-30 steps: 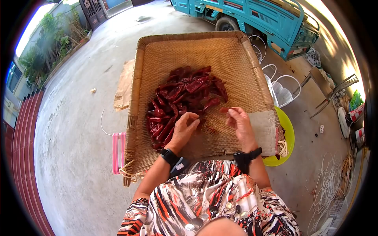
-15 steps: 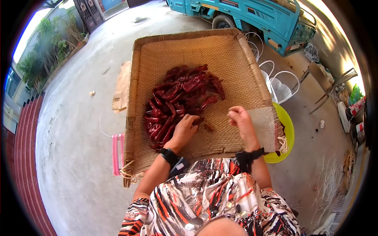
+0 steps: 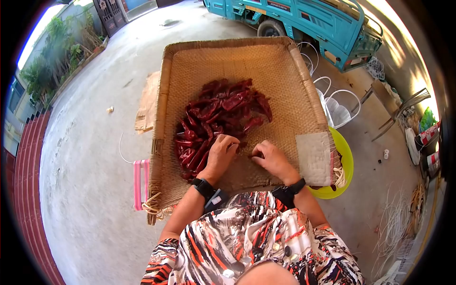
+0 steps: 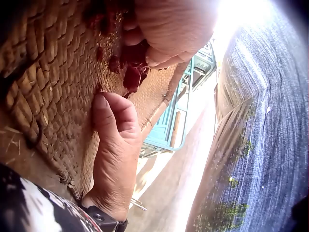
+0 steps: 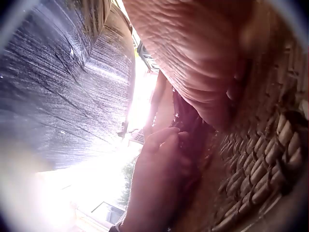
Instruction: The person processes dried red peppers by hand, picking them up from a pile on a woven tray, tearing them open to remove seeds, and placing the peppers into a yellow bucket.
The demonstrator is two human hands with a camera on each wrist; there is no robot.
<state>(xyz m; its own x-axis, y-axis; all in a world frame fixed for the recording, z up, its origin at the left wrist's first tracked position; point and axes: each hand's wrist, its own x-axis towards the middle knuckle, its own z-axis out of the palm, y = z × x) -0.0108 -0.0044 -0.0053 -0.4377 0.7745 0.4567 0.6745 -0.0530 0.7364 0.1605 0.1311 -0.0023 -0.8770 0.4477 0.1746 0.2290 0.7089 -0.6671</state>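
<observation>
A heap of glossy dark red dried chili peppers (image 3: 209,111) lies in a shallow woven basket (image 3: 289,95). My left hand (image 3: 220,156) is at the heap's near right edge, its fingers curled round a dark red chili pepper (image 4: 133,77) in the left wrist view. Just to the right, my right hand (image 3: 273,160) reaches low over the basket floor. Its thumb and forefinger come together at a small dark red chili scrap (image 4: 99,88). Other small reddish bits lie on the weave between the hands. In the right wrist view the right palm covers its own fingertips.
A yellow-green tub (image 3: 344,147) stands under the basket's right side, partly hidden. White buckets (image 3: 337,111) sit beyond it. A pink-striped bag (image 3: 141,183) is at the left. A grey cloth patch (image 3: 313,159) covers the basket's right corner. A teal cargo tricycle (image 3: 318,28) stands behind.
My right hand first held a small red piece up at the right; the piece is gone from view and the hand has moved left and down beside the left hand, which stays near the heap.
</observation>
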